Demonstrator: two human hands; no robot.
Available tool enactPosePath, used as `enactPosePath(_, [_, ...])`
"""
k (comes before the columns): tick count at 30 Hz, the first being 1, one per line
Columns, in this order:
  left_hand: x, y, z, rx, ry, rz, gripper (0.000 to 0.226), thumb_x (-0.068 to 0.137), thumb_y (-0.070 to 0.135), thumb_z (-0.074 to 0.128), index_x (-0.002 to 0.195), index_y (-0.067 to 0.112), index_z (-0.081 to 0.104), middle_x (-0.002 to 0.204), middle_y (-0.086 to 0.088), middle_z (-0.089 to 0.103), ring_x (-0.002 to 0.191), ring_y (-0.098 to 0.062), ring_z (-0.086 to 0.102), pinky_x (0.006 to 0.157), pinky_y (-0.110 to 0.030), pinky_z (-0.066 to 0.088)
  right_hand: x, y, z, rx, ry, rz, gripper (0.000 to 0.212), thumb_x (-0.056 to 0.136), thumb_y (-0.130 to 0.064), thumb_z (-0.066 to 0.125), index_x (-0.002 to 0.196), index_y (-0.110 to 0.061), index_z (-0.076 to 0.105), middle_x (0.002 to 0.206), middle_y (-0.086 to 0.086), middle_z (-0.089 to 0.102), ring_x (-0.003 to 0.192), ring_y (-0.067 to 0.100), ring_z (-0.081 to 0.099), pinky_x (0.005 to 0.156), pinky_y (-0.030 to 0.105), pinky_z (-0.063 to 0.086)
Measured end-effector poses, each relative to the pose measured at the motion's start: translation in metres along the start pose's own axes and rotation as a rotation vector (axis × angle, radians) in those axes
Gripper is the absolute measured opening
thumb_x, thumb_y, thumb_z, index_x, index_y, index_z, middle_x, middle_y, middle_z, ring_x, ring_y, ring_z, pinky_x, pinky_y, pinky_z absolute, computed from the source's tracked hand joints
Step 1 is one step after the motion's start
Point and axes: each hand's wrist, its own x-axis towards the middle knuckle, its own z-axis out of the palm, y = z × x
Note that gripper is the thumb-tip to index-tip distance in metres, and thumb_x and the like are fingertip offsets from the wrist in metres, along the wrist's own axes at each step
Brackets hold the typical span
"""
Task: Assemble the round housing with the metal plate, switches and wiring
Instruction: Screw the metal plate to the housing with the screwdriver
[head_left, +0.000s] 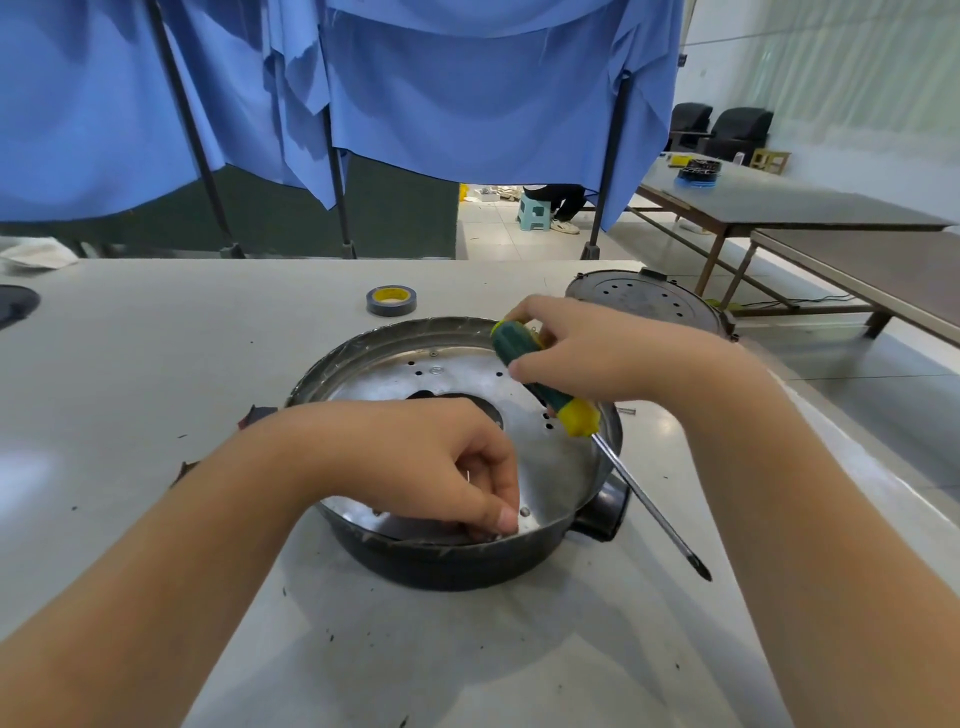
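Head view: one round housing (457, 561) sits near the middle of the tabletop (156, 364), a little toward its right edge, with one metal plate (550, 467) already seated inside it, holes facing up. The left hand (441, 467) reaches into the housing's near side with fingers curled, its fingertips (506, 519) pinching something very small against the plate beside a hole; it is probably a screw being started by hand, though it is too small to tell for certain. The right hand (587, 348) grips the green and yellow handle of one screwdriver (566, 410), held slanted above the housing with its tip past the rim over the tabletop, parked clear of the plate. That reads as keeping the tool ready while the left hand sets the fastener.

One loose screw (626, 412) lies on the tabletop just beside the housing's right rim. One roll of tape (391, 300) rests toward the far edge, and one perforated round lid (644, 304) lies near the far right corner. No switches or wiring are visible.
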Motion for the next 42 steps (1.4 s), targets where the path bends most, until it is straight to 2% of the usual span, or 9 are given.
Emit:
enactPosePath(5, [-0.002, -0.002, -0.003, -0.003, -0.027, 0.021, 0.007, 0.086, 0.036, 0.068, 0.085, 0.03, 0.071, 0.08, 0.002, 0.069, 0.067, -0.007, 0.056, 0.076, -0.045, 0.054, 0.002, -0.004, 0.012, -0.07, -0.089, -0.005, 0.038, 0.088, -0.032, 0.06, 0.123, -0.023, 0.048, 0.093, -0.005, 0.053, 0.08, 0.011, 0.055, 0.073, 0.03, 0.049])
enactPosePath(11, [-0.002, -0.002, -0.005, -0.052, -0.066, 0.041, 0.005, 0.087, 0.03, 0.069, 0.083, 0.033, 0.071, 0.07, 0.015, 0.065, 0.066, -0.003, 0.055, 0.069, -0.026, 0.05, 0.008, 0.002, 0.018, -0.152, -0.137, 0.049, 0.035, 0.087, -0.038, 0.059, 0.118, -0.025, 0.051, 0.096, -0.004, 0.056, 0.087, 0.016, 0.058, 0.079, 0.035, 0.05])
enactPosePath(14, [-0.002, -0.003, -0.005, -0.049, -0.052, 0.029, 0.004, 0.086, 0.033, 0.069, 0.083, 0.033, 0.072, 0.074, 0.009, 0.068, 0.069, -0.008, 0.058, 0.076, -0.038, 0.055, 0.011, 0.004, 0.021, -0.165, -0.149, 0.061, 0.035, 0.086, -0.04, 0.059, 0.116, -0.025, 0.05, 0.098, -0.005, 0.055, 0.089, 0.016, 0.059, 0.077, 0.033, 0.05])
enactPosePath(17, [-0.003, -0.003, -0.005, -0.038, -0.037, 0.026, 0.005, 0.085, 0.034, 0.07, 0.082, 0.032, 0.073, 0.08, 0.003, 0.07, 0.073, -0.014, 0.06, 0.077, -0.047, 0.054, 0.013, 0.008, 0.022, -0.159, -0.126, 0.071, 0.036, 0.086, -0.039, 0.056, 0.119, -0.026, 0.048, 0.095, -0.005, 0.054, 0.085, 0.015, 0.057, 0.067, 0.03, 0.046])
enactPosePath(19, [-0.003, -0.002, -0.004, -0.041, -0.026, 0.025, 0.006, 0.085, 0.033, 0.071, 0.079, 0.032, 0.072, 0.076, 0.006, 0.069, 0.072, -0.013, 0.06, 0.077, -0.049, 0.055, 0.014, 0.01, 0.022, -0.151, -0.097, 0.081, 0.036, 0.087, -0.039, 0.054, 0.119, -0.026, 0.047, 0.092, -0.004, 0.054, 0.081, 0.015, 0.057, 0.061, 0.029, 0.043])
enactPosePath(21, [-0.002, -0.002, -0.002, -0.039, -0.017, 0.016, 0.007, 0.084, 0.034, 0.071, 0.077, 0.031, 0.071, 0.073, 0.007, 0.068, 0.069, -0.01, 0.059, 0.076, -0.047, 0.055, 0.015, 0.011, 0.023, -0.144, -0.082, 0.073, 0.036, 0.087, -0.039, 0.054, 0.12, -0.026, 0.046, 0.089, -0.005, 0.053, 0.076, 0.012, 0.054, 0.056, 0.028, 0.039])
enactPosePath(26, [0.001, 0.0, 0.0, -0.017, -0.019, 0.007, 0.012, 0.085, 0.035, 0.069, 0.076, 0.028, 0.066, 0.077, 0.003, 0.068, 0.064, -0.001, 0.054, 0.067, -0.023, 0.048, 0.018, 0.012, 0.026, -0.097, -0.06, 0.05, 0.038, 0.086, -0.04, 0.055, 0.12, -0.025, 0.048, 0.088, -0.006, 0.052, 0.075, 0.011, 0.055, 0.057, 0.027, 0.041])
enactPosePath(34, [0.0, 0.002, -0.001, -0.015, -0.033, 0.013, 0.011, 0.085, 0.033, 0.07, 0.076, 0.028, 0.066, 0.081, -0.005, 0.068, 0.065, -0.005, 0.053, 0.071, -0.032, 0.051, 0.023, 0.016, 0.032, -0.069, -0.006, 0.007, 0.039, 0.084, -0.042, 0.057, 0.119, -0.026, 0.05, 0.083, -0.008, 0.05, 0.072, 0.007, 0.049, 0.058, 0.027, 0.037])
enactPosePath(42, [-0.002, 0.002, -0.001, -0.034, -0.03, 0.05, 0.01, 0.087, 0.026, 0.069, 0.08, 0.034, 0.07, 0.071, 0.015, 0.066, 0.067, -0.003, 0.056, 0.071, -0.029, 0.052, 0.025, 0.017, 0.032, -0.06, -0.027, 0.003, 0.041, 0.086, -0.042, 0.056, 0.122, -0.025, 0.049, 0.081, -0.008, 0.049, 0.07, 0.007, 0.048, 0.057, 0.026, 0.035])
